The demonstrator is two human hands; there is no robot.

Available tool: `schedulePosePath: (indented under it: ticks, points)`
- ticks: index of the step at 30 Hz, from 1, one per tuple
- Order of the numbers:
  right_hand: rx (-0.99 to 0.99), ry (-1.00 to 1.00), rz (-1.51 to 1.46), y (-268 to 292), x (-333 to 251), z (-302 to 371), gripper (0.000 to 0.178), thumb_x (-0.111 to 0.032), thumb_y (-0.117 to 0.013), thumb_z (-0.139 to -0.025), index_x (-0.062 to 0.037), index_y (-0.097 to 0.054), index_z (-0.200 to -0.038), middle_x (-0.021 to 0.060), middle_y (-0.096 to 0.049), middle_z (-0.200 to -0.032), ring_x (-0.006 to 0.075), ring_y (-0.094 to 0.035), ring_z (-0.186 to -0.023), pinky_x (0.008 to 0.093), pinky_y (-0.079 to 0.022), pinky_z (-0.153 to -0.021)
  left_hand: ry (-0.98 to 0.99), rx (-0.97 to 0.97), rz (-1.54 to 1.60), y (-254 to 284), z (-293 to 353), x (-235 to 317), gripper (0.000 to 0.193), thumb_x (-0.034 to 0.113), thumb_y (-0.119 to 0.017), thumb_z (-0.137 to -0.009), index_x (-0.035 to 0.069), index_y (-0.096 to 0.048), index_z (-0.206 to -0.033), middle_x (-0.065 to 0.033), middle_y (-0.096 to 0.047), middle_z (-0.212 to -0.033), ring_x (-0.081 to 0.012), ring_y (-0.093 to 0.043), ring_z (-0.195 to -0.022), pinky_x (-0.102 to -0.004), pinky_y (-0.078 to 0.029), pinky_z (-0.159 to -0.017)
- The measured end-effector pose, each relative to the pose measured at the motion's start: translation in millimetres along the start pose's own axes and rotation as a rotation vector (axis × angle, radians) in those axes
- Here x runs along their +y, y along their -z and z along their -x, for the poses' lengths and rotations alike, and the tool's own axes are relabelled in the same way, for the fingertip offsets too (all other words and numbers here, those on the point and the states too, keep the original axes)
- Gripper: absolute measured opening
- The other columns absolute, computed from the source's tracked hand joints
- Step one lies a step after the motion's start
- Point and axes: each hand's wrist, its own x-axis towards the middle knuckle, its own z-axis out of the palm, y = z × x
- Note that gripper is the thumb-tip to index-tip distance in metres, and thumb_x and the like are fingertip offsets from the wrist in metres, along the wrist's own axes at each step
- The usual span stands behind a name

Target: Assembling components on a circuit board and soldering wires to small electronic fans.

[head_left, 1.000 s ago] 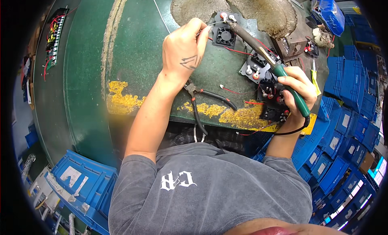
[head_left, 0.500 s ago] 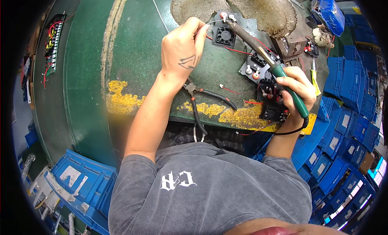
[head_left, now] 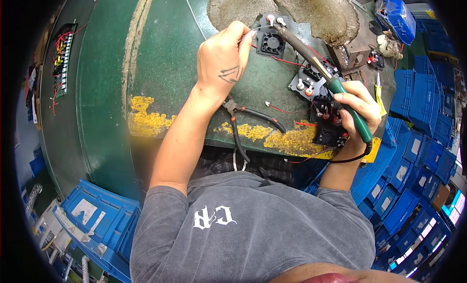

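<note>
Between thumb and fingers, my left hand (head_left: 224, 59) pinches a thin silvery solder wire (head_left: 195, 18). The wire's short end reaches to the terminals of a black fan plate (head_left: 271, 43). My right hand (head_left: 359, 107) is closed round the green handle of a soldering iron (head_left: 335, 83); the iron's tip meets the plate near its right terminal, beside the wire end. More fan plates (head_left: 305, 84) with red and white ring terminals lie left of my right hand, partly piled up. Below my left hand rest pliers (head_left: 230, 106) with black handles spread.
A worn brown slab (head_left: 233, 10) lies at the far side, next to a metal box (head_left: 350, 55). The green bench (head_left: 175, 73) has a yellow front edge. A wired circuit board (head_left: 63, 61) lies far left. Blue bins (head_left: 99, 219) stand at lower left and along the right.
My left hand has shifted slightly to the right with the solder wire. The iron and fan plate stay almost where they were.
</note>
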Motion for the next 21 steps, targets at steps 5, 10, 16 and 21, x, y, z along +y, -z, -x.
schedulePosePath:
  ticks: [5,10,16,21]
  points:
    - [-0.004,-0.005,-0.001,0,0,0,0.032,-0.014,-0.071,-0.081,0.0077,-0.073,-0.104,0.0242,-0.068,-0.102,0.0339,-0.065,-0.092,0.0407,-0.05,-0.084,0.004,0.001,0.012,0,-1,0,0.009,0.01,-0.072,-0.093,0.003,-0.066,-0.09,-0.0123,-0.069,-0.073,-0.0238,-0.068,-0.064,-0.0336,-0.052,-0.058]
    - [0.008,-0.008,-0.002,0,0,1,0.032,-0.015,-0.07,-0.082,0.0084,-0.072,-0.104,0.0248,-0.068,-0.103,0.0347,-0.065,-0.094,0.0412,-0.05,-0.086,-0.005,0.003,0.007,2,-1,1,0.007,0.007,-0.073,-0.093,0.001,-0.068,-0.092,-0.0103,-0.066,-0.069,-0.0133,-0.061,-0.059,-0.027,-0.049,-0.057]
    - [0.046,-0.015,-0.027,-8,5,1,0.034,-0.016,-0.069,-0.083,0.0097,-0.072,-0.105,0.0266,-0.068,-0.105,0.0354,-0.066,-0.097,0.0421,-0.05,-0.088,0.043,0.048,0.042,10,2,-1,0.009,0.011,-0.072,-0.092,0.005,-0.066,-0.088,-0.0139,-0.069,-0.074,-0.0317,-0.07,-0.066,-0.0381,-0.053,-0.058]
    - [0.137,-0.028,-0.011,-3,4,5,0.032,-0.016,-0.072,-0.081,0.0071,-0.075,-0.102,0.0247,-0.071,-0.102,0.0348,-0.069,-0.092,0.0403,-0.053,-0.085,0.044,0.062,0.082,7,0,1,0.009,0.01,-0.072,-0.092,0.004,-0.067,-0.088,-0.0125,-0.069,-0.074,-0.028,-0.069,-0.064,-0.0351,-0.052,-0.058]
